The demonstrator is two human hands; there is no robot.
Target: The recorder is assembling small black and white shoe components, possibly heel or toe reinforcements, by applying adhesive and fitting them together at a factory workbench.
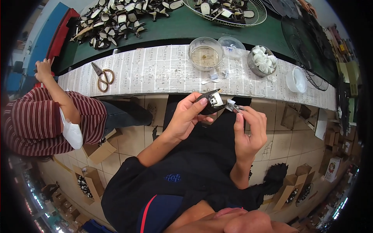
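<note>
My left hand grips a small black shoe part, thumb on its near side. A shiny silver-and-white patch shows on the part's face. Just to the right, my right hand pinches a slim metal tool, apparently tweezers, between thumb and fingers. At the tool's tip is a small white wad, close beside the black part; whether they touch I cannot tell. Both hands are in front of the bench's near edge, above my lap.
Across the paper-covered bench stand a clear bowl of liquid, a tub of white cotton balls, a white cup and scissors. Behind lie a pile of shoe parts and a wire basket. A co-worker is at left.
</note>
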